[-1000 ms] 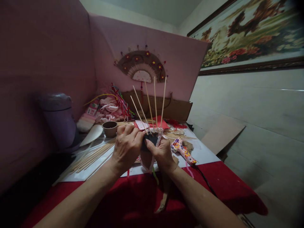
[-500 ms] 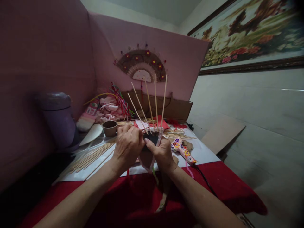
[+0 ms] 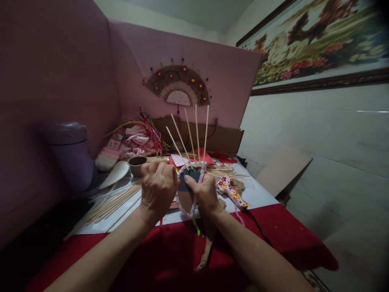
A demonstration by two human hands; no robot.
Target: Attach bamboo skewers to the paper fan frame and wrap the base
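My right hand [image 3: 206, 194] grips the right side of a small cardboard piece [image 3: 185, 198], its thumb across the front. The piece has a dark upper part, a brown lower part and a pale pink fuzzy trim [image 3: 180, 207] round its edge. Several thin wooden sticks [image 3: 197, 129] fan upward from its top. Closed beside the left edge, my left hand [image 3: 159, 186] has its fingertips turned away; what they pinch, if anything, is hidden. A green strip [image 3: 197, 228] hangs below the piece.
A floral-patterned glue gun [image 3: 232, 194] with a black cord lies right of my hands. Loose sticks [image 3: 117, 202] and a brown cup [image 3: 137, 165] are at left, near a lidded purple bin [image 3: 71, 158]. A decorated fan [image 3: 179, 83] hangs on the pink panel behind.
The sticks' tips have come lower, and more of the piece's dark front shows. My left hand has shifted slightly left, a little away from the piece. The whole view has shifted slightly.
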